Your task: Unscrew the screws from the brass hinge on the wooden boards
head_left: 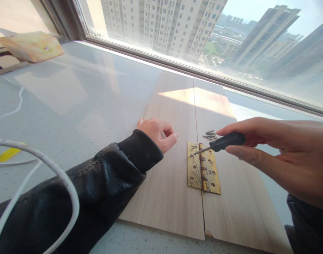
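My right hand [280,151] grips the black handle of a screwdriver [227,141] between thumb and fingers. Its shaft slants down to the left, with the tip at an upper hole in the left leaf of a worn brass hinge [195,173]; I cannot tell whether a screw is under it. The hinge lies flat across the seam between a left wooden board [163,201] and a right wooden board [237,208]. Several loose screws [210,134] lie just above the hinge. Curled loosely on the left board, my left hand [158,133] shows nothing in its fingers.
Both boards lie on a pale speckled sill [98,95] beside a window frame [150,60]. A white cable [71,190] loops over the left foreground, near a yellow tag [8,153]. A tissue pack [34,46] sits in the far left corner.
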### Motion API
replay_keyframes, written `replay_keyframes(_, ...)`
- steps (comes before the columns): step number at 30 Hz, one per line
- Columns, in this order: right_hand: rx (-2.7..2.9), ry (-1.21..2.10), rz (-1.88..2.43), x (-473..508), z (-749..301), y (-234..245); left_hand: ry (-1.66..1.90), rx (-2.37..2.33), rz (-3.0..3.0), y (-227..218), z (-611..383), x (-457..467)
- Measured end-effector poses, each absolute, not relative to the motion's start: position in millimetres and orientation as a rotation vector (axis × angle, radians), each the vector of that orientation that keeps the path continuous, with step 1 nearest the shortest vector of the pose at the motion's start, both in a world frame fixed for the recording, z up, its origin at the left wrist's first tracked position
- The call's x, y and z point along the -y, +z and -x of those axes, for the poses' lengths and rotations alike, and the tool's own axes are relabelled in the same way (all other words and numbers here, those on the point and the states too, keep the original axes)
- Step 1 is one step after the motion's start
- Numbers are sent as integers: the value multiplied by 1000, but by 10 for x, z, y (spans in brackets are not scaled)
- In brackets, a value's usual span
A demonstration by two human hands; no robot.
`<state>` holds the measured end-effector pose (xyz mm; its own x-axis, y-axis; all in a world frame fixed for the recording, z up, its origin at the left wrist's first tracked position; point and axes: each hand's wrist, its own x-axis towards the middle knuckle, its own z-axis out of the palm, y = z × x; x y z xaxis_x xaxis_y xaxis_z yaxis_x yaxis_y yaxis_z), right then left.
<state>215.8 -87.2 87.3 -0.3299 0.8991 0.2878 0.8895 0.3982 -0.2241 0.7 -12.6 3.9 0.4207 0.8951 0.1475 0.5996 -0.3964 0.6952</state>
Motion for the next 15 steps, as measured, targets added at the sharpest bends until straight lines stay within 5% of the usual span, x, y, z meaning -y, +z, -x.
replay_keyframes(15,2200,-171,1568,849,-1931,831,677,-1240,-2138,1,-10,85)
